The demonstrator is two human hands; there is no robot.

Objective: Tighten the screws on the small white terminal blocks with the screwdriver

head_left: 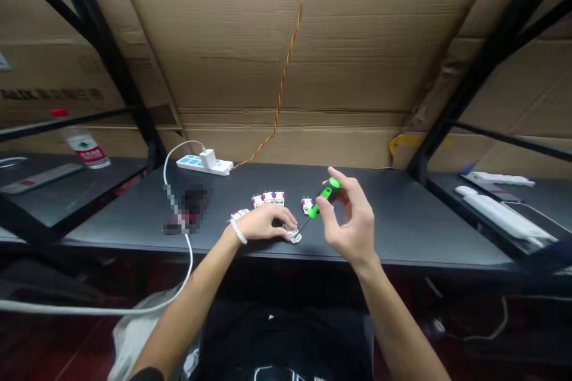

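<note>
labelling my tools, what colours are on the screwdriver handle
The screwdriver handle is bright green and black; the head view shows it.

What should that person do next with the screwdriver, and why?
I'd probably try one small, gentle twist of the green-and-black screwdriver. The right grip pinches it, it slants down to the small white part, and the left grip is right at that part, which may steady it. Its tip is too small to see clearly.
</note>
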